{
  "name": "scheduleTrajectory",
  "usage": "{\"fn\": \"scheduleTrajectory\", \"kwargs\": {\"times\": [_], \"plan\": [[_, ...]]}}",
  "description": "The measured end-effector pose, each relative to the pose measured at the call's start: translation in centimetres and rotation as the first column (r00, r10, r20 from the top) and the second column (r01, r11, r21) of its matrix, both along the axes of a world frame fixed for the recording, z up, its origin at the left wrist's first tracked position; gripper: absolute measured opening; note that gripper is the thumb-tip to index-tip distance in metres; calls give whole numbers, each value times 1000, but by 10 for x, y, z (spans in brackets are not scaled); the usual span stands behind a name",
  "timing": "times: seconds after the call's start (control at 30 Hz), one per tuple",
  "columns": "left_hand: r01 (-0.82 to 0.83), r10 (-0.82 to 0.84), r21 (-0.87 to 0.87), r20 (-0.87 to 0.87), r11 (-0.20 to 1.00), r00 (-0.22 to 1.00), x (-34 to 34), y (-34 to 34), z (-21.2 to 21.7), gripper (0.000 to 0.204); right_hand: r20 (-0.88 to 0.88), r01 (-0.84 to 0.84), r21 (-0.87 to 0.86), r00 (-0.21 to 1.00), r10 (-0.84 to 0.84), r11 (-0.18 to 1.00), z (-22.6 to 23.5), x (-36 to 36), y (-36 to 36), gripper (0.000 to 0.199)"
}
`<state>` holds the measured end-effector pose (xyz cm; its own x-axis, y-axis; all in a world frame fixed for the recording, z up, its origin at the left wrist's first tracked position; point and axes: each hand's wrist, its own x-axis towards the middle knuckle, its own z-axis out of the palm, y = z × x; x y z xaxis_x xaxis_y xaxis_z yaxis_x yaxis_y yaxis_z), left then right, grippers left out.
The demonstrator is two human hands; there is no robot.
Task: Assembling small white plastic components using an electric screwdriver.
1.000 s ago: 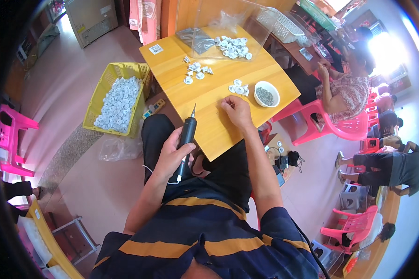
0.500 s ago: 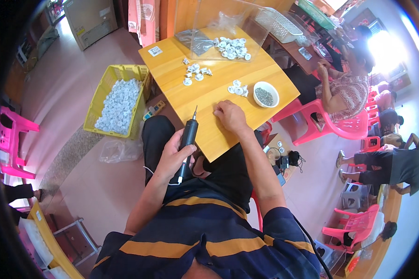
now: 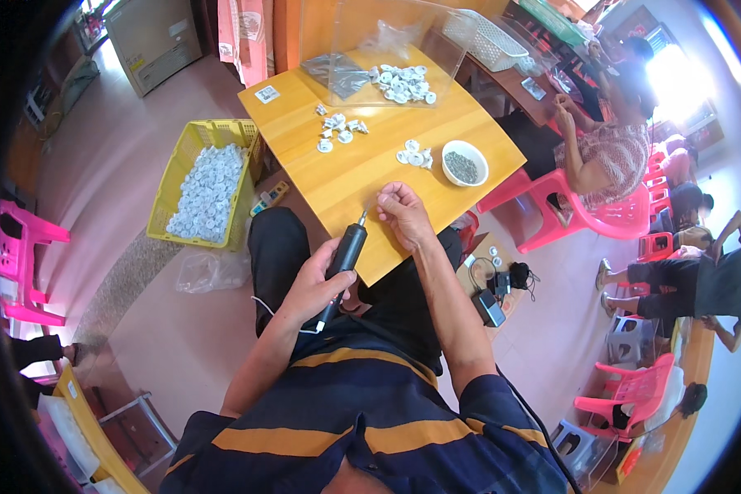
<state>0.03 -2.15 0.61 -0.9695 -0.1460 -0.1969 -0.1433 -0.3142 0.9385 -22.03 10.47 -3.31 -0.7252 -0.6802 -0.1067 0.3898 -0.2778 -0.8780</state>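
A black electric screwdriver [image 3: 345, 262] is gripped in my left hand [image 3: 322, 284], its bit angled up and slightly right above the near corner of the wooden table [image 3: 305, 144]. My right hand [image 3: 403, 216] hovers beside the bit's tip with thumb and fingers pinched; whatever they hold is too small to make out. Past it stand a white bowl [image 3: 487, 165] of small metal screws and a little group of white plastic parts [image 3: 415, 155]. Another cluster of white round parts [image 3: 340, 132] lies farther left on the tabletop.
On the table's far side, a clear plastic box [image 3: 337, 82] surrounds more white parts. A yellow basket [image 3: 166, 189] full of white pieces stands on the floor at left. To the right, a person [image 3: 609, 160] sits on a pink chair [image 3: 543, 202]; a cardboard box [image 3: 510, 309] carries electrical devices.
The screwdriver has tilted to the right, its tip now close to my right hand. My right hand has turned from resting on the table to a raised pinch.
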Motion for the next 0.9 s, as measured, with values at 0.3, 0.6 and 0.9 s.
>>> {"fn": "scheduleTrajectory", "kwargs": {"times": [0.3,0.6,0.9], "plan": [[33,-34,-29,-49,999,998,0,3,0,62,148,-127,-90,979,139,988,1,-2,7,14],[53,-55,-67,-30,996,998,1,-1,-5,62,59,-213,-4,975,213,977,11,-10,12,15],[97,-105,-134,-60,986,993,1,-1,-10,59,-106,-300,173,941,321,938,29,-20,18,20]]}}
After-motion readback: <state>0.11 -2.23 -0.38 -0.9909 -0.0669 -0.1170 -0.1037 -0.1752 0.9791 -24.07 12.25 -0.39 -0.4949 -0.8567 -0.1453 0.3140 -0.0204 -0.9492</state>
